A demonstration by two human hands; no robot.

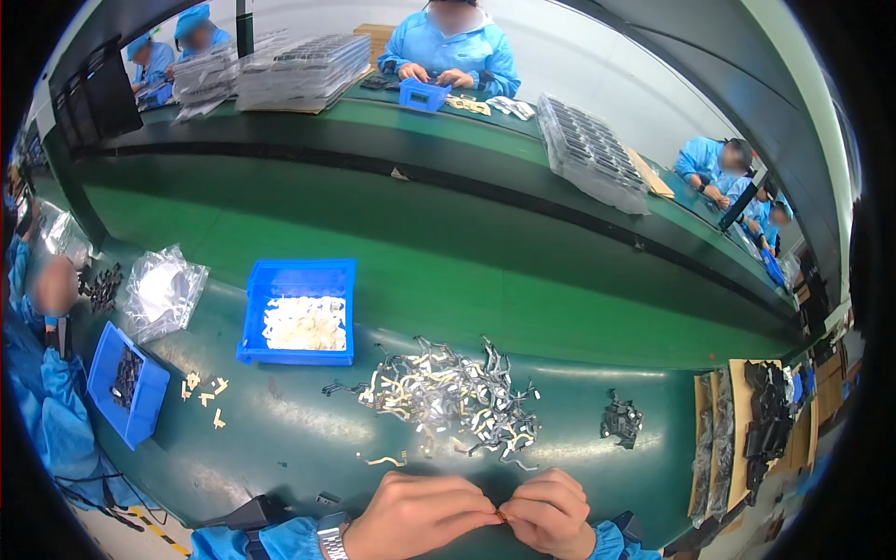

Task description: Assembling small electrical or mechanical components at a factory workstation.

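Note:
My left hand [422,511] and my right hand [551,513] meet at the table's near edge, fingers closed in a pinch. Between their fingertips shows a small orange-brown piece [502,516], mostly hidden, its kind too small to make out. Just beyond lies a loose heap of short black and cream flexible strips [448,392], tangled together. One cream strip [385,460] lies apart at the heap's near side. A small dark part [327,498] rests left of my left hand.
A blue bin [301,271] holds small cream parts; several similar pieces [203,387] lie left of it. Another blue bin [149,411] of dark parts stands near a co-worker [47,392]. Black parts [622,420] and cardboard trays [737,439] are at right. A clear bag [165,291] lies far left.

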